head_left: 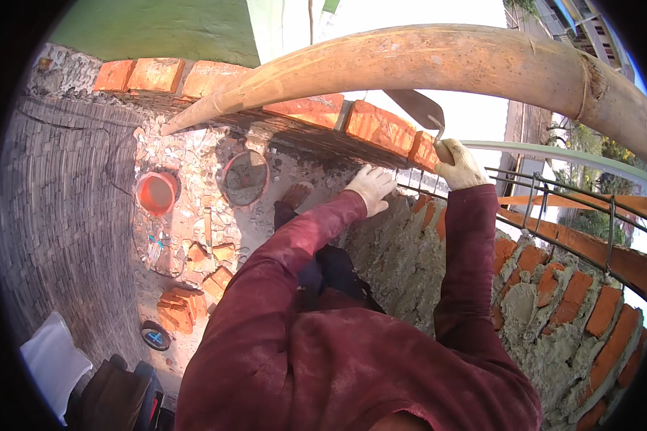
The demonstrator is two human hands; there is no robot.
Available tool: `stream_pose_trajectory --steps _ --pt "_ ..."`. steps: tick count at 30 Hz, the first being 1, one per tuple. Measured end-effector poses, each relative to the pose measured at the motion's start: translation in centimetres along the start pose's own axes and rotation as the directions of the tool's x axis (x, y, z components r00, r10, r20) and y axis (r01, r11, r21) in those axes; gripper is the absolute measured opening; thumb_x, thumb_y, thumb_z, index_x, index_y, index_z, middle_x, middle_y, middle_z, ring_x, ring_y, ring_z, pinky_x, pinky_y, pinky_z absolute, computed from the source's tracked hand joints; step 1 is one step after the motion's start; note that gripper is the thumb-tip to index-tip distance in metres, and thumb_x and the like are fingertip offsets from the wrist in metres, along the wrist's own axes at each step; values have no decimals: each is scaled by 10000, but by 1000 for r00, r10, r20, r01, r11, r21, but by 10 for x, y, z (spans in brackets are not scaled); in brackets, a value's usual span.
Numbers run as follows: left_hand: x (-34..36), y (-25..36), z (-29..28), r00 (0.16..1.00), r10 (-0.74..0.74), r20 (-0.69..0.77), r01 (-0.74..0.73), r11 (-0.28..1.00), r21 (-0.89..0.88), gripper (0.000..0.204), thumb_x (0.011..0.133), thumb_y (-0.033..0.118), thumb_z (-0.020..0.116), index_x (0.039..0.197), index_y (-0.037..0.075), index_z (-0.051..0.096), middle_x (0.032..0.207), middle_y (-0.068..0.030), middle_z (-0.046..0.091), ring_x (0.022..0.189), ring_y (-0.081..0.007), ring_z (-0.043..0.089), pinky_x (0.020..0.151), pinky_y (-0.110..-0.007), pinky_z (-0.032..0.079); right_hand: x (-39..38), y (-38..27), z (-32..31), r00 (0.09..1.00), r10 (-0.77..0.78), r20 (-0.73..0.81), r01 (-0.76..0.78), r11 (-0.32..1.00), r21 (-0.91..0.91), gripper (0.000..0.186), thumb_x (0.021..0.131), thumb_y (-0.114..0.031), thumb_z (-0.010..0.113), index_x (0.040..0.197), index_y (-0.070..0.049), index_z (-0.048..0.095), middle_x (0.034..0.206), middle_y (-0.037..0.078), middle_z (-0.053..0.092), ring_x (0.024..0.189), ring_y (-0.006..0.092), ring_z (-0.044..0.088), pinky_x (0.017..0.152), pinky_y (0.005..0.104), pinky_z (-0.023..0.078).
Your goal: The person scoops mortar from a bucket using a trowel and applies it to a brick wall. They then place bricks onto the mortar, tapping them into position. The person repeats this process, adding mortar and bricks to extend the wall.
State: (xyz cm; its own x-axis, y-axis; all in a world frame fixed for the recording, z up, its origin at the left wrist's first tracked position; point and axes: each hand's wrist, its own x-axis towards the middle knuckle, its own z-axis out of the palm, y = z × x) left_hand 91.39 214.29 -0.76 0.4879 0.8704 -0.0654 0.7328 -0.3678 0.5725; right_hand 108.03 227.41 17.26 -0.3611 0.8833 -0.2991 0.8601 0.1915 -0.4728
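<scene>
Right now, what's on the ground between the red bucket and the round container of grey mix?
The head view shows pale broken rubble scattered on the ground between the red bucket and the round container.

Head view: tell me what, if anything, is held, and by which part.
The right hand holds a trowel by its handle; the left hand holds nothing visible.

From my end I count two gloved hands, one left hand and one right hand, plus one trowel and one bamboo pole. I make out at least six row bricks, the pole hiding part of their line. I also count one red bucket, one round mortar tub and one black disc; the loose bricks overlap too much to number.
</scene>
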Motion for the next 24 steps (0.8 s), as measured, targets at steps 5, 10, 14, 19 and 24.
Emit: stream_pose_trajectory --steps 5,10,14,19,24 --pt "-202 -19 28 644 -527 555 674 733 -86 612 942 561 535 1300 75 631 1311 -198 648 1252 -395 589 1052 -523 458 -81 -14 96 936 95 339 -138 985 106 499 799 -375 733 1128 -6 673 999 215 705 966 367 687 892 430 518" --pt "-352 1 99 417 -762 496 906 392 -160 939 888 605 635 1593 70 323 1570 -264 382 1418 -436 438 1157 -484 400 -82 -44 260 804 35 594 80 983 -165 440 865 -316 663 1239 -86 651 1117 241 720 1080 436 675 946 487 532" --pt "-401 20 139 228 -827 514 973 173 -154 1087 797 619 731 1616 103 236 1604 -235 310 1442 -466 370 1151 -529 394 -51 -67 362 757 66 650 217 913 -346 350 914 -246 632 1199 -47 667 1134 233 732 1095 401 698 941 501 552" --pt "-425 21 168 119 -858 500 991 75 -107 901 791 526 754 1531 139 417 1554 -183 378 1429 -421 365 1138 -568 375 36 -112 462 702 47 711 437 760 -481 345 864 -142 651 1196 -61 701 1183 210 730 1134 359 702 936 475 576" --pt "-457 1 201 243 -928 282 938 151 -312 633 804 423 737 1322 76 621 1414 -165 553 1356 -394 458 1118 -519 380 125 -117 561 711 65 701 466 702 -538 328 837 -221 648 1093 -43 750 1078 237 738 1117 389 693 909 477 563"
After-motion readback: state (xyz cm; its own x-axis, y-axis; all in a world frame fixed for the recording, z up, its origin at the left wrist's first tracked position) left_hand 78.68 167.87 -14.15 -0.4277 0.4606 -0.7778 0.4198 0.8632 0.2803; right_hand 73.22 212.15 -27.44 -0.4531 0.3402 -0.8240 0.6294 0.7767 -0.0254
